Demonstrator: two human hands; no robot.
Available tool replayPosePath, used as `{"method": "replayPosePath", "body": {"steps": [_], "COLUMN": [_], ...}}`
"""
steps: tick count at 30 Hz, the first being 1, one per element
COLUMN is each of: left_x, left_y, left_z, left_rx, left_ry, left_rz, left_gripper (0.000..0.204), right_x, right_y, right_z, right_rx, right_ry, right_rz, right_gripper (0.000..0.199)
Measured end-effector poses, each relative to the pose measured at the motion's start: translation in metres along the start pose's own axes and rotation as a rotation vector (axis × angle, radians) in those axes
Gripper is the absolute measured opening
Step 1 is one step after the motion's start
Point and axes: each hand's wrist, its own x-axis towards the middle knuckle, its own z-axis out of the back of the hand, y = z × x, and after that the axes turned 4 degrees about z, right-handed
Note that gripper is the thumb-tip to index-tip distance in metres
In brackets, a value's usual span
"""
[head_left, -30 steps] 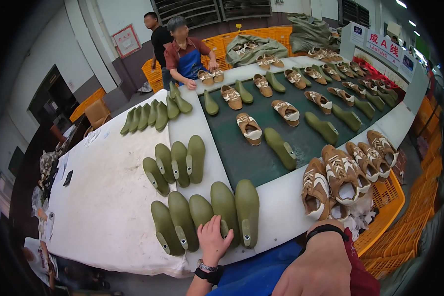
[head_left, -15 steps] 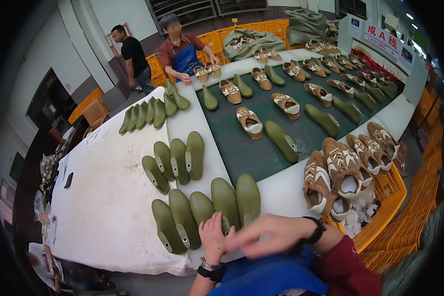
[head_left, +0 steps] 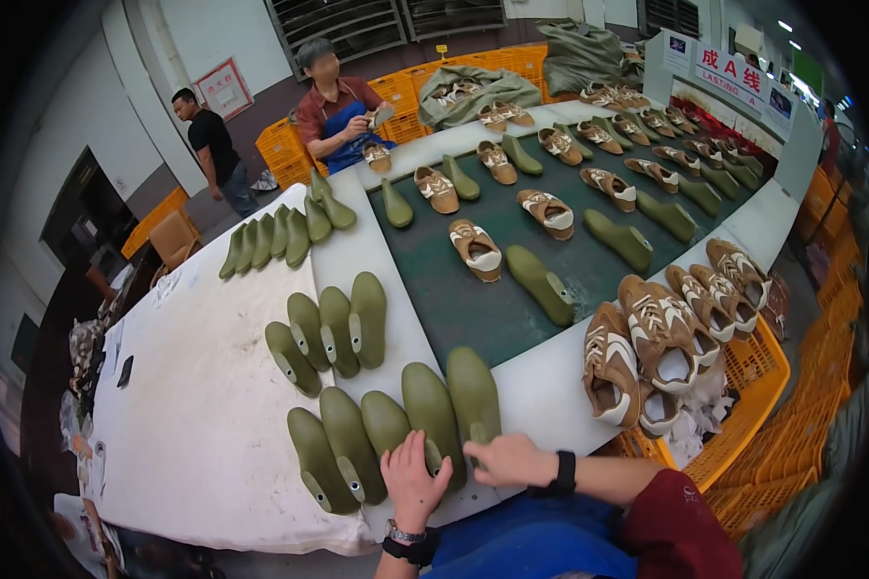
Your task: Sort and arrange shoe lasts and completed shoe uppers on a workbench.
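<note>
Near the table's front edge, several green shoe lasts stand in a row, toes pointing away from me. My left hand (head_left: 414,482) rests with fingers outstretched against the heel ends of a middle last (head_left: 384,417) and the taller last (head_left: 427,398) beside it; it grips nothing. At the right end of the row, my right hand (head_left: 514,461) has its fingers closed at the heel of the last green shoe last (head_left: 473,388). Its fingertips are partly hidden. Behind this row stands a smaller group of green lasts (head_left: 334,323).
A green conveyor belt (head_left: 454,304) carries brown-and-white sneakers (head_left: 475,251) and lasts. More sneakers (head_left: 612,372) crowd the right edge, above an orange crate (head_left: 748,396). White cloth (head_left: 193,386) covers the table at left. A co-worker (head_left: 343,111) sits across; another person (head_left: 212,150) stands behind.
My right hand, blurred with fingers extended before, is now closed at the rightmost last's heel. My left hand stays at the lasts. The seated co-worker has lifted a sneaker.
</note>
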Motion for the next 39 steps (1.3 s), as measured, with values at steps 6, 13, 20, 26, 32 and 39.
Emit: {"method": "replayPosePath", "body": {"steps": [6, 13, 20, 26, 32, 39], "left_x": [0.008, 0.007, 0.006, 0.005, 0.004, 0.005], "left_y": [-0.001, 0.0, -0.004, -0.005, 0.001, -0.003], "left_z": [-0.006, -0.006, -0.007, -0.006, -0.004, -0.005], "left_rx": [-0.004, -0.006, -0.015, -0.001, 0.003, 0.01], "left_ry": [0.018, -0.009, -0.014, -0.001, 0.036, 0.023], "left_rz": [-0.009, 0.002, -0.007, 0.001, 0.022, -0.001], "left_gripper": [0.057, 0.056, 0.056, 0.057, 0.058, 0.058], "right_x": [0.086, 0.154, 0.14, 0.07, -0.065, -0.125], "right_y": [-0.095, -0.135, -0.144, -0.103, -0.049, -0.068], "right_z": [0.02, 0.022, 0.009, 0.019, 0.065, 0.063], "right_rx": [-0.234, -0.252, -0.183, -0.017, -0.169, -0.294], "right_ry": [-0.347, -0.026, -0.103, -0.178, -0.205, -0.31], "right_rz": [0.034, -0.131, -0.225, -0.154, -0.27, -0.514], "right_gripper": [0.013, 0.013, 0.016, 0.05, 0.022, 0.018]}}
